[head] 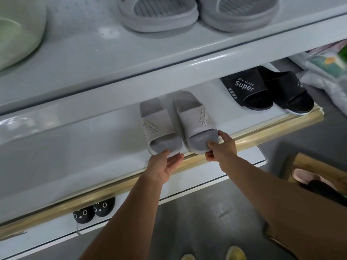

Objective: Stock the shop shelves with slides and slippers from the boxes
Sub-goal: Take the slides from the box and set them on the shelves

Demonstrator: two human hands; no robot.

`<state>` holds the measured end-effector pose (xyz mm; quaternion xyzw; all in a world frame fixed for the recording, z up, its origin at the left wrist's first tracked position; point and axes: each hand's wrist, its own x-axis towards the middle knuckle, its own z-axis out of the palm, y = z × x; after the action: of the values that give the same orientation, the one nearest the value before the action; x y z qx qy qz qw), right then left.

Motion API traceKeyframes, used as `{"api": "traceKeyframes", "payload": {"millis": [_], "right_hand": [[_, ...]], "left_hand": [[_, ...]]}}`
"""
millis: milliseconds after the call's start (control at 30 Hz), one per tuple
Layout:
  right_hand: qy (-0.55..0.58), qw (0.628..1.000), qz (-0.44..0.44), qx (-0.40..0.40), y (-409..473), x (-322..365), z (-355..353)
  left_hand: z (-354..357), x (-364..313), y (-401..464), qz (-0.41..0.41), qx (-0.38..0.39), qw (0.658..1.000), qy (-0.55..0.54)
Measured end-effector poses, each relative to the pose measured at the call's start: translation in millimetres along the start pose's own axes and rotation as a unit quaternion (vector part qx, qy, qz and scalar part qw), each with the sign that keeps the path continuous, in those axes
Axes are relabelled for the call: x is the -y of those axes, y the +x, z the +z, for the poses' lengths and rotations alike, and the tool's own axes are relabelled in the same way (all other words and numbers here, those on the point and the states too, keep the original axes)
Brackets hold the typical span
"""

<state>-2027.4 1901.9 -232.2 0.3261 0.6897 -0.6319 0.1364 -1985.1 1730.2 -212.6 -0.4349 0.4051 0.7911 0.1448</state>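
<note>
At the shelf's front edge (249,136), the left hand (165,166) pinched the left grey slide (159,128) while the right hand (221,147) pinched the right grey slide (197,124).

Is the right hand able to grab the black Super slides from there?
Probably yes. The black Super slides sit on the same shelf, just right of the grey slide the right hand pinches. Nothing lies between, but it must let go first.

We get soft, even light, glare streaks on the glossy shelf edge (187,62), blurry corners and wide-angle bending.
</note>
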Motion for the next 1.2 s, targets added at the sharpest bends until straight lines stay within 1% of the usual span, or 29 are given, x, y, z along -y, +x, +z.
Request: {"api": "traceKeyframes", "payload": {"millis": [167,300,500,600,733,833,1000,1133,1200], "right_hand": [[0.024,0.999,0.028,0.030,-4.1,1.8,-0.6],[-0.013,0.998,0.031,0.047,-19.9,2.0,-11.7],[0.041,0.997,0.037,0.054,-56.0,-5.7,-60.5],[0.067,0.995,0.061,0.030,-71.8,-8.1,-92.6],[0.095,0.993,0.068,0.013,-85.9,-8.8,-145.1],[0.117,0.991,0.068,-0.006,-89.4,-14.5,-190.7],[0.182,0.976,0.094,-0.070,-76.5,-43.8,-275.6],[0.254,0.950,0.119,-0.136,-50.1,-82.9,-351.3],[0.268,0.939,0.136,-0.169,-38.1,-101.8,-392.9]], "left_hand": [[-5.0,0.8,-6.3,-0.017,-0.006,0.999,0.050],[-6.4,1.2,-26.4,-0.048,0.023,0.996,0.071],[6.9,12.9,-59.4,-0.028,0.068,0.996,0.054],[26.1,25.7,-76.6,-0.022,0.102,0.992,0.064],[59.1,54.1,-94.4,-0.022,0.154,0.981,0.116],[92.3,80.2,-98.8,-0.027,0.168,0.972,0.163],[164.7,143.4,-91.6,-0.080,0.193,0.950,0.232],[227.7,209.7,-79.2,-0.125,0.209,0.931,0.272],[256.8,244.2,-71.3,-0.151,0.211,0.920,0.294]]}}
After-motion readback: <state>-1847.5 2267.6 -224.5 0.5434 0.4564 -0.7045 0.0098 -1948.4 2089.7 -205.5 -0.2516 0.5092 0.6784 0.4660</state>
